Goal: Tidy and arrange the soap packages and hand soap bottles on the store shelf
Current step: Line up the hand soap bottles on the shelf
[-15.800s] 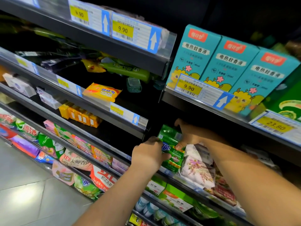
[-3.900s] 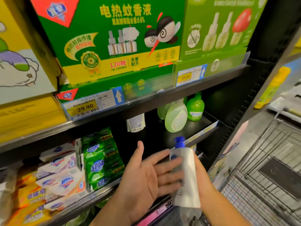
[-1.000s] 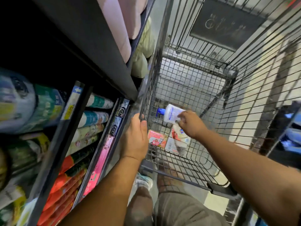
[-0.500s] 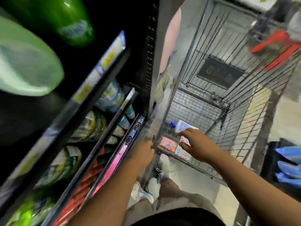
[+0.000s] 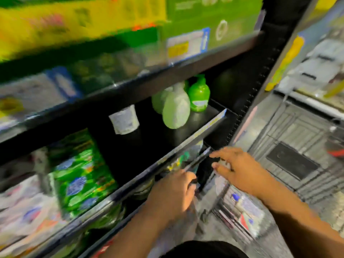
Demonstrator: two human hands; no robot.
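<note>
Heavy motion blur across the view; labels unreadable.

Middle shelf (image 5: 152, 144), black surface. Hand soap bottles grouped at its far right end:
- Pale green pump bottle (image 5: 176, 110) nearest the front, upright.
- Second pale green bottle (image 5: 157, 101) just behind on the left, partly hidden.
- Bright green pump bottle (image 5: 198, 95) just behind on the right, upright; touching the front one or not, cannot tell.
- White labelled bottle (image 5: 124, 120) left of the group and apart from it, top hidden by the edge of the shelf above.

Green soap packages (image 5: 81, 175) stacked at the near left of the same shelf level, close behind the front rail (image 5: 204, 127). White soap packages (image 5: 24, 211) piled further left, smeared by blur.

Upper shelf: yellow box (image 5: 74, 21) and green box (image 5: 214, 12) side by side, blue and yellow price tag (image 5: 188, 45) on the rail under the green one.

Left hand (image 5: 173, 194): low, in front of the rail of the shelf below, back of hand up, fingers curled. Cannot tell whether anything is gripped.

Right hand (image 5: 240, 174): right of the left hand and apart from it, fingers spread and stretched toward the shelf end, holding nothing.

Wire cart (image 5: 290, 155) on the right, beside the shelving. Inside it, under the right forearm, a white bottle with a blue cap (image 5: 240, 201) lying among flat packages, too blurred to name.
</note>
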